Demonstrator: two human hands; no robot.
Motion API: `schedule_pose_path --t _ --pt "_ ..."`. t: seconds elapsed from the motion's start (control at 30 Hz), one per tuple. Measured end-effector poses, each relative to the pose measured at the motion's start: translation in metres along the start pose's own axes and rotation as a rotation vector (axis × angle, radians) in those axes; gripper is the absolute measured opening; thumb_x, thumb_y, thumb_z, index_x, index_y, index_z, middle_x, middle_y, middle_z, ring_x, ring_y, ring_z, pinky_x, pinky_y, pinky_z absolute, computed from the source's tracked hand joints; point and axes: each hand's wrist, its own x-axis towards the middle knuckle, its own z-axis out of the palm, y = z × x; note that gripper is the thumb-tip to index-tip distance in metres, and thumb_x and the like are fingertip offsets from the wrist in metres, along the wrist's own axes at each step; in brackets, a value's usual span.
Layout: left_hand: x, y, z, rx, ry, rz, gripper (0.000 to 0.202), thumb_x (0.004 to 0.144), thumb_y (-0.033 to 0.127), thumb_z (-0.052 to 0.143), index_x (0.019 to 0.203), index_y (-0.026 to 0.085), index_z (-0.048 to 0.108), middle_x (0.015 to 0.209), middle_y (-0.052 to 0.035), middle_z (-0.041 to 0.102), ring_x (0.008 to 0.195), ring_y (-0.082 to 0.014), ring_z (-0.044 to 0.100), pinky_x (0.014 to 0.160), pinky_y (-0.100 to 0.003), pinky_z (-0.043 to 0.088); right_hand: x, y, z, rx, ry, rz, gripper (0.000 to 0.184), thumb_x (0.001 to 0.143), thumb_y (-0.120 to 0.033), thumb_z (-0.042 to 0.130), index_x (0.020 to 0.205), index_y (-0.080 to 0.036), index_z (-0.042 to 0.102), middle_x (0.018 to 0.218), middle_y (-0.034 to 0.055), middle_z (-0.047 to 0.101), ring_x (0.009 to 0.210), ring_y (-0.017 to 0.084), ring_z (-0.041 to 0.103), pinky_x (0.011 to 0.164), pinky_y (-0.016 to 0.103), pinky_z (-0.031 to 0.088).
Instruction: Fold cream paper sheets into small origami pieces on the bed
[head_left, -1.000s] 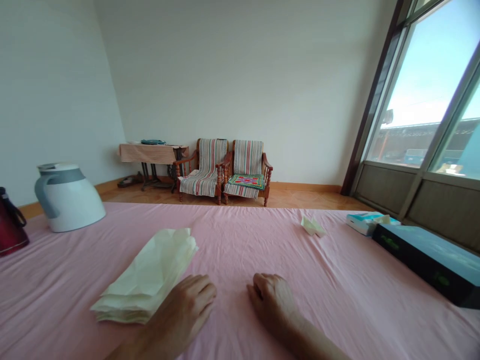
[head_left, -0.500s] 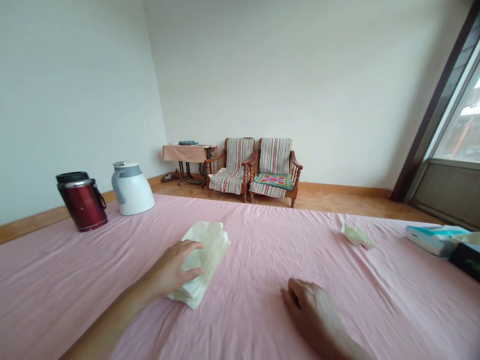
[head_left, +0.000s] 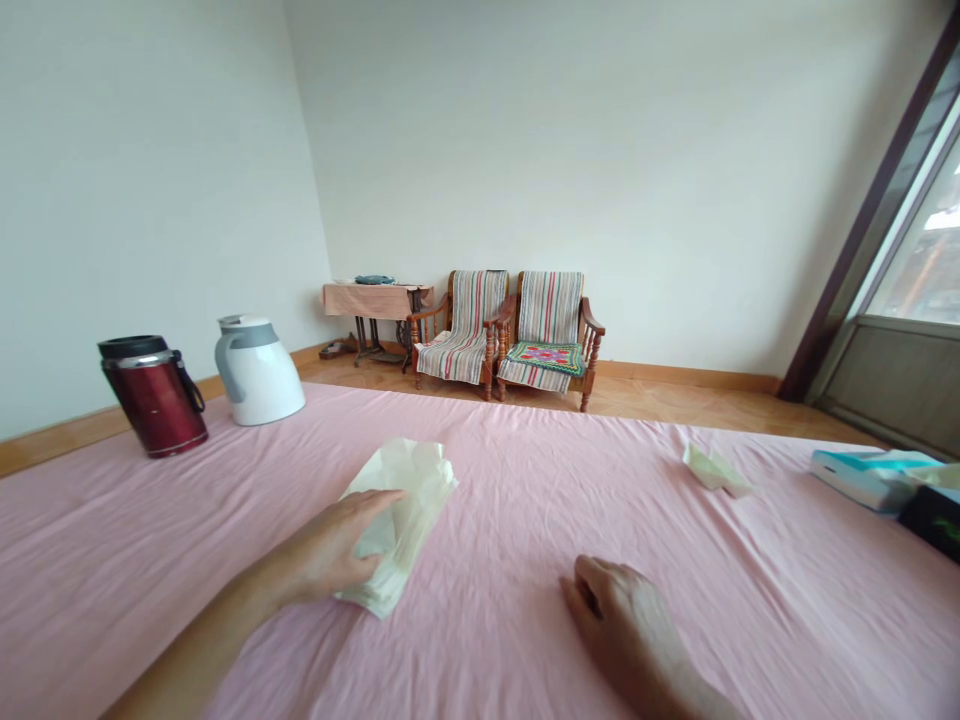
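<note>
My left hand [head_left: 330, 550] lies palm down on the near edge of a stack of pale tissue sheets [head_left: 412, 485], its fingers stretched out flat over the top sheet. The stack lies on a pink tablecloth [head_left: 510, 520]. My right hand [head_left: 622, 625] rests on the bare cloth to the right, apart from the stack. Its fingers are loosely bent and nothing shows in them.
A dark red thermos [head_left: 154, 395] and a white jug [head_left: 255, 370] stand at the far left. A folded tissue [head_left: 712, 468] lies far right, beyond it a teal-and-white tissue box [head_left: 870, 475] and a black box [head_left: 934, 515]. Two striped chairs [head_left: 510, 335] stand by the wall.
The view has swung left, bringing the red thermos into sight. My left hand moved from beside the stack onto it and its fingers flattened. My right hand stayed on the cloth.
</note>
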Motion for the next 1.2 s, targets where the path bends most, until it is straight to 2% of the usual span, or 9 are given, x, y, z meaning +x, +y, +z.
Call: schedule_pose_path --t 0.07,0.2,0.3,0.43,0.63,0.77,0.87,1.07,1.2 --pt "0.002 -0.004 0.001 0.018 -0.058 0.01 0.06 0.064 0.023 0.064 0.124 0.023 0.059 0.124 -0.0049 0.063 0.111 -0.0282 0.06 0.096 -0.036 0.047 0.0 0.0 0.0 0.004 -0.005 -0.001 0.027 0.088 -0.025 0.043 0.062 -0.022 0.045 0.056 -0.0013 0.055 0.051 0.015 0.053 0.052 0.025 0.025" --pt "0.013 -0.009 0.014 0.122 -0.025 -0.062 0.053 0.082 0.042 0.056 0.127 0.016 0.054 0.128 -0.0128 0.06 0.117 -0.0318 0.057 0.096 -0.037 0.045 0.001 -0.001 -0.001 0.007 -0.01 0.004 0.027 0.088 -0.024 0.042 0.062 -0.021 0.046 0.055 -0.0008 0.054 0.051 0.015 0.052 0.052 0.025 0.024" --pt "0.021 -0.004 0.025 0.191 0.018 -0.124 0.048 0.089 0.049 0.043 0.12 0.015 0.056 0.114 -0.016 0.066 0.108 -0.0348 0.061 0.087 -0.04 0.047 0.001 -0.003 -0.004 0.006 -0.017 0.009 0.027 0.088 -0.023 0.042 0.061 -0.021 0.047 0.056 -0.0006 0.055 0.051 0.015 0.052 0.052 0.026 0.023" --pt "0.029 0.002 0.031 0.253 0.044 -0.171 0.044 0.085 0.056 0.047 0.102 0.018 0.06 0.098 -0.0157 0.069 0.094 -0.0376 0.065 0.072 -0.039 0.048 0.003 -0.006 -0.009 -0.007 -0.023 0.024 0.026 0.087 -0.021 0.043 0.062 -0.02 0.048 0.057 -0.0005 0.056 0.053 0.014 0.051 0.053 0.026 0.023" --pt "0.04 0.001 0.033 0.307 0.007 -0.182 0.034 0.086 0.049 0.046 0.097 0.019 0.057 0.098 -0.0124 0.07 0.088 -0.032 0.067 0.065 -0.032 0.043 0.005 -0.008 -0.011 -0.013 -0.012 0.058 0.024 0.086 -0.02 0.046 0.062 -0.02 0.051 0.058 -0.0013 0.058 0.054 0.012 0.05 0.054 0.027 0.022" --pt "0.043 0.004 0.032 0.359 0.009 -0.191 0.035 0.088 0.053 0.044 0.081 0.02 0.054 0.081 -0.0097 0.07 0.076 -0.0294 0.066 0.058 -0.029 0.036 0.005 -0.008 -0.01 -0.005 -0.005 0.063 0.024 0.085 -0.019 0.048 0.062 -0.02 0.053 0.058 -0.0013 0.058 0.052 0.012 0.048 0.054 0.027 0.021" --pt "0.044 0.005 0.032 0.367 0.026 -0.202 0.034 0.087 0.052 0.046 0.076 0.021 0.05 0.077 -0.0083 0.068 0.07 -0.0282 0.064 0.054 -0.028 0.031 0.005 -0.008 -0.01 0.001 -0.001 0.062 0.022 0.084 -0.02 0.049 0.062 -0.02 0.053 0.057 -0.0013 0.057 0.052 0.012 0.047 0.054 0.027 0.02" --pt "0.046 0.009 0.027 0.381 0.029 -0.215 0.021 0.084 0.036 0.047 0.069 0.022 0.048 0.069 -0.0035 0.063 0.064 -0.0243 0.061 0.053 -0.026 0.026 0.006 -0.008 -0.011 0.011 0.004 0.058 0.022 0.084 -0.02 0.05 0.062 -0.019 0.053 0.058 -0.0012 0.057 0.051 0.012 0.046 0.053 0.027 0.02" --pt "0.046 0.006 0.025 0.376 0.011 -0.179 0.02 0.085 0.027 0.043 0.069 0.021 0.052 0.069 -0.0044 0.065 0.066 -0.0247 0.062 0.055 -0.027 0.026 0.007 -0.008 -0.013 0.015 -0.002 0.051 0.022 0.084 -0.02 0.05 0.063 -0.019 0.052 0.058 -0.001 0.058 0.052 0.011 0.046 0.054 0.027 0.019"
